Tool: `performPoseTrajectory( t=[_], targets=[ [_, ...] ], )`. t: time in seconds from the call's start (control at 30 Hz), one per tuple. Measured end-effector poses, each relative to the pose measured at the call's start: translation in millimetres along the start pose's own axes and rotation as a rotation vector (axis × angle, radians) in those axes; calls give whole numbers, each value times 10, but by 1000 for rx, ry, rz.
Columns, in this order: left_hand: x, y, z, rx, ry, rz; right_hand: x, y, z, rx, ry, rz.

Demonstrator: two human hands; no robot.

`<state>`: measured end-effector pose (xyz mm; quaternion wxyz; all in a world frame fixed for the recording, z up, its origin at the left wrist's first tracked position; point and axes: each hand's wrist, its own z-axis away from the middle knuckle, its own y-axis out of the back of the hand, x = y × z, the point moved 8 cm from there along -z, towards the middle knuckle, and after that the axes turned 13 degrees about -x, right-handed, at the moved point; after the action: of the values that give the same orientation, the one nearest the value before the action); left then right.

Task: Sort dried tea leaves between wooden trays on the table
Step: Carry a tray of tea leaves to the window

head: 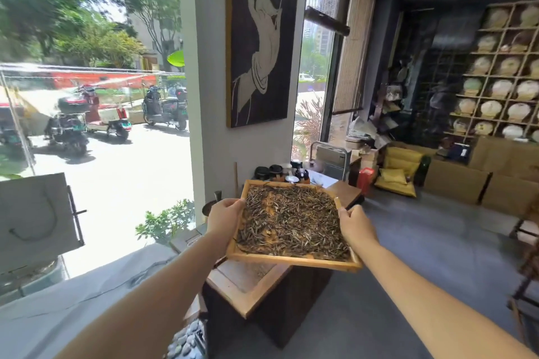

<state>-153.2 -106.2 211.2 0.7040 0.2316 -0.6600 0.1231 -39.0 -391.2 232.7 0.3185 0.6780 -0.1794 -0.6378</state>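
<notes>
I hold a light wooden tray [294, 261] in the air with both arms stretched out. Dried tea leaves [291, 218], dark brown with pale strands, cover most of its floor. My left hand [223, 217] grips the tray's left rim, thumb on top. My right hand [356, 227] grips the right rim. Below the held tray lies a second wooden tray [248, 297] on a dark table [280, 315]; only a few leaf bits show in it.
Dark jars and cups [280, 173] stand on the table's far end. A grey paper bag [35, 218] stands at the left by the window. Cardboard boxes [458, 181] and shelves of tea cakes [501, 87] fill the right. Grey floor lies open to the right.
</notes>
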Motion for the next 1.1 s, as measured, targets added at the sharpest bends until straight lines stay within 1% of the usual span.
performPoseTrajectory(
  t=[0.13, 0.3, 0.4, 0.5, 0.67, 0.8, 0.93, 1.1],
  targets=[
    [8, 89, -669, 36, 7, -21, -226, -206, -737, -13, 30, 8],
    [-77, 189, -1307, 98, 34, -15, -408, -585, -1631, -74, 99, -54],
    [-170, 259, -1690, 159, 51, -1, -493, -871, -2197, -117, 117, -33],
    [-269, 321, -2033, 258, 63, -3, -645, -1144, -2761, -178, 165, -8],
    [-503, 443, -2454, 478, 83, 11, -990, -1662, -3567, -311, 323, 2],
    [-665, 522, -2584, 676, 113, -7, -1174, -2053, -3963, -406, 446, 20],
    [-914, 508, -2607, 753, 147, 20, -1188, -2414, -4153, -510, 487, -4],
    [-1330, 445, -2542, 814, 240, 8, -910, -2848, -4180, -610, 479, -7]
  ],
)
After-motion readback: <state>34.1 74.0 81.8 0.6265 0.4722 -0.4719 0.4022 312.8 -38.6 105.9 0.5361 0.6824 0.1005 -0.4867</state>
